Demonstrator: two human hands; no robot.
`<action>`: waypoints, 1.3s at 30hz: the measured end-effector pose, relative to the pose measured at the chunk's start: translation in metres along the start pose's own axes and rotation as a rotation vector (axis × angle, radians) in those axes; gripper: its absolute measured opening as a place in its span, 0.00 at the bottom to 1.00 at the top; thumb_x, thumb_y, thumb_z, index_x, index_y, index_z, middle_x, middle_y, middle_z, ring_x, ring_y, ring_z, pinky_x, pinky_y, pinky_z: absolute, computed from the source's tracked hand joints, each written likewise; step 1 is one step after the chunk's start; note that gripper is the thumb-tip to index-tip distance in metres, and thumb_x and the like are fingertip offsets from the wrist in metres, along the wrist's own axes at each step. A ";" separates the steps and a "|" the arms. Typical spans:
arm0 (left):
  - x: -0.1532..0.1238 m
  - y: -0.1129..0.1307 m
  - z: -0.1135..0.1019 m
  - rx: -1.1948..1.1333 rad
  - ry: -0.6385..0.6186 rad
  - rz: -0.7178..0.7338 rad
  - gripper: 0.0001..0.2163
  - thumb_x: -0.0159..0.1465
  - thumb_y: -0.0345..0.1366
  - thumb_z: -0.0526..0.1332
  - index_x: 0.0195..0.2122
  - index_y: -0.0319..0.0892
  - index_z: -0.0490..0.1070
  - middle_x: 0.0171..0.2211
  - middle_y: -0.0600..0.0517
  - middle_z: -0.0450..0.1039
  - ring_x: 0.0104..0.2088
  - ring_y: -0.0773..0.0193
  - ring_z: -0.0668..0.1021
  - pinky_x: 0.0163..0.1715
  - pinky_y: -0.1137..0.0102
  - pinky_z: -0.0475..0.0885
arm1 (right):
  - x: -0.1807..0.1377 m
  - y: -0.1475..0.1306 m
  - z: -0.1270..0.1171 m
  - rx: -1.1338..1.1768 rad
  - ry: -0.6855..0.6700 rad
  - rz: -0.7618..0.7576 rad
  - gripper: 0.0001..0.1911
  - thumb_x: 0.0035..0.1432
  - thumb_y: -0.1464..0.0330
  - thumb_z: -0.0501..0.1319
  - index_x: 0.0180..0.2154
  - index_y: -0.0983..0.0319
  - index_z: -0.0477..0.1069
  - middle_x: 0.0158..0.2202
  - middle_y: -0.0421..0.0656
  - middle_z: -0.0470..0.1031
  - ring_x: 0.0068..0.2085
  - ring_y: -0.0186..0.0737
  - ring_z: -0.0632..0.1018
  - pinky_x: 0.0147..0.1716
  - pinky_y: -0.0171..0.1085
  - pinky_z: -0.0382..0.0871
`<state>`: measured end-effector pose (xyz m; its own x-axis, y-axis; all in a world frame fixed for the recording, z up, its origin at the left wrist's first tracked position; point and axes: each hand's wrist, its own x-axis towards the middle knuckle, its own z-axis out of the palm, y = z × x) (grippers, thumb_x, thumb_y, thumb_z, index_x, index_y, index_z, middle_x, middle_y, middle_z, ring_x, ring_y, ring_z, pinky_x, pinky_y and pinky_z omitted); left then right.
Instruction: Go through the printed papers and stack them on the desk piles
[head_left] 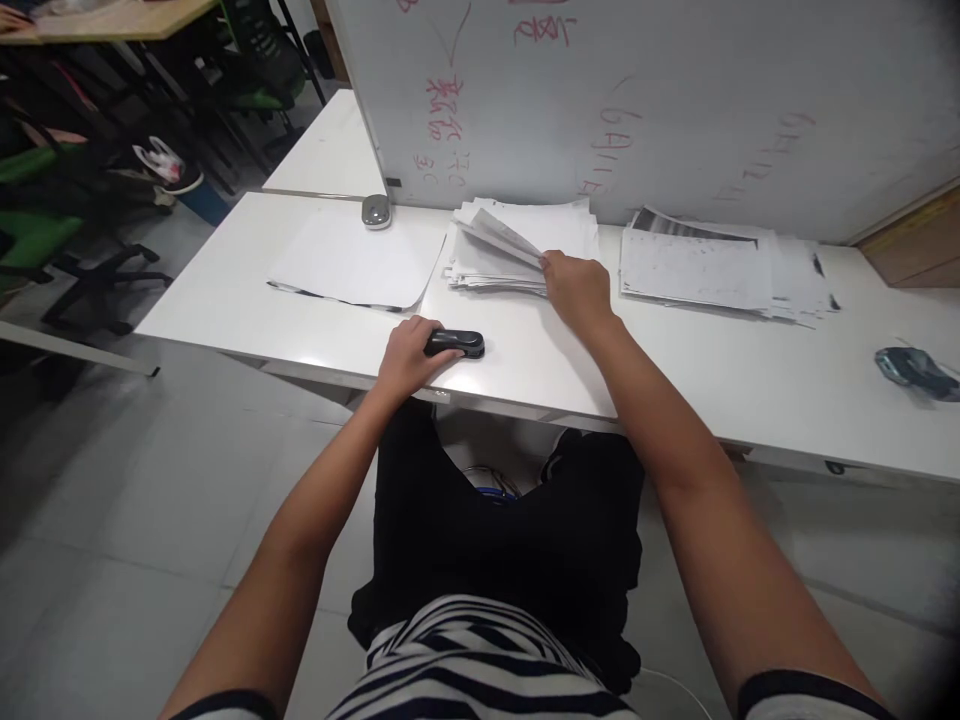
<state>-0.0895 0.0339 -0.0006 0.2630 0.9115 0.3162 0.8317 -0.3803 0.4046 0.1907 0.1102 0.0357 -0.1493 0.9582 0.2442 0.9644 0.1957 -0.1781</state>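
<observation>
My left hand (pixel 407 355) rests on the white table (pixel 675 370) near its front edge, fingers wrapped round a black stapler (pixel 457 344) that lies flat. My right hand (pixel 576 288) reaches further back and pinches the lifted top sheets of a middle stack of papers (pixel 510 250); those sheets are raised and fanned at the stack's right side.
A second stack of printed papers (pixel 720 265) lies to the right, a loose white sheet (pixel 352 262) to the left. A small grey object (pixel 376 211) sits by the whiteboard (pixel 637 90). A dark object (pixel 916 370) lies at the far right. Green chairs (pixel 37 235) stand left.
</observation>
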 end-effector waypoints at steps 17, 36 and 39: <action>-0.001 0.003 -0.002 -0.048 0.027 0.006 0.16 0.58 0.49 0.66 0.40 0.44 0.69 0.36 0.50 0.70 0.38 0.57 0.72 0.38 0.63 0.66 | 0.030 0.014 0.014 0.080 -0.068 -0.043 0.23 0.63 0.54 0.54 0.51 0.61 0.71 0.55 0.56 0.68 0.55 0.62 0.67 0.51 0.59 0.60; -0.002 0.003 0.000 -0.026 0.038 0.008 0.17 0.58 0.48 0.66 0.41 0.44 0.69 0.36 0.49 0.70 0.39 0.57 0.72 0.40 0.64 0.65 | 0.050 0.021 0.014 -0.009 -0.032 0.063 0.22 0.60 0.53 0.55 0.45 0.62 0.76 0.39 0.50 0.79 0.44 0.54 0.75 0.47 0.48 0.61; -0.002 0.002 0.002 -0.020 0.053 0.006 0.17 0.57 0.48 0.66 0.41 0.44 0.69 0.36 0.49 0.70 0.39 0.57 0.72 0.39 0.64 0.65 | 0.049 0.019 0.016 -0.003 -0.017 0.124 0.22 0.60 0.53 0.55 0.43 0.62 0.75 0.38 0.50 0.78 0.43 0.53 0.75 0.45 0.47 0.61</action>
<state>-0.0876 0.0315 -0.0023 0.2416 0.8996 0.3638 0.8201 -0.3896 0.4190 0.1980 0.1640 0.0288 -0.0326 0.9783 0.2044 0.9763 0.0749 -0.2030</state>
